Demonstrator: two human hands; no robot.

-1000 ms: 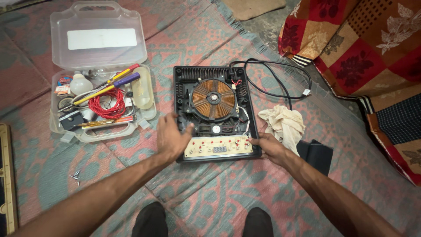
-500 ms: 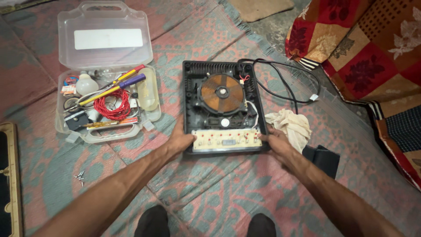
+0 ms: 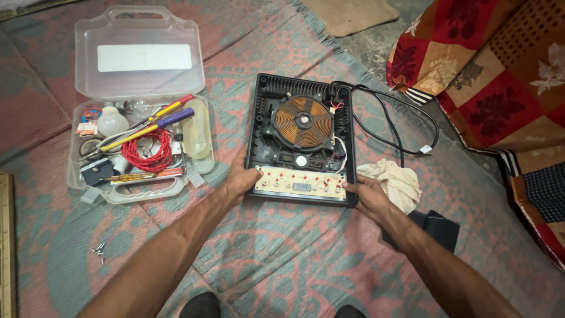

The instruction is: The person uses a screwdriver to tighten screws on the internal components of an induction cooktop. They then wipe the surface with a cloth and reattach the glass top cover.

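A: Opened induction cooker (image 3: 301,138), top cover off, flat on the patterned rug (image 3: 271,247). Copper coil (image 3: 304,122) exposed; pale control board (image 3: 300,185) along the near edge.

B: Hands?

A: Left hand (image 3: 241,178) on the near-left corner, fingers curled onto the casing. Right hand (image 3: 369,197) on the near-right corner, fingers gripping the edge. 2 hands, both holding the unit.

B: Surroundings?

A: Open clear plastic toolbox (image 3: 141,59) well to the left, with red wire (image 3: 154,150) and screwdrivers (image 3: 150,122) inside. Cream rag (image 3: 397,182) just beside the right hand. Black power cord (image 3: 400,126) looped off the far-right corner. Loose screws (image 3: 99,252) on the rug, near left.
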